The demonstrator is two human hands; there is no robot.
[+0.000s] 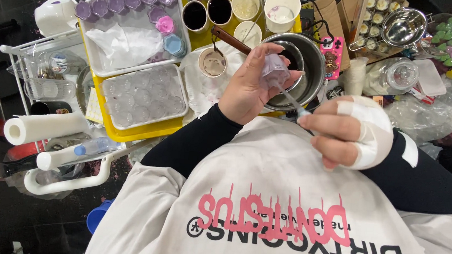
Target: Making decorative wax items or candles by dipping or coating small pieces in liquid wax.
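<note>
My left hand [246, 85] grips a small pale lilac translucent mould [274, 70] and holds it just over a metal pot [311, 55] of dark liquid. My right hand [348, 131], wrapped in white bandage across the knuckles, pinches a thin tool with a pale blue tip [297, 107] that points up into the mould. Both black sleeves rest above a white apron with pink and black print.
A yellow tray [144, 131] carries two white trays: one [135, 48] with purple, pink and blue moulds, one [144, 98] with clear moulds. Cups [220, 9] of dark and pale liquid stand behind. A paper roll [46, 126] lies left; a metal sieve [403, 27] and glass jar [399, 75] sit right.
</note>
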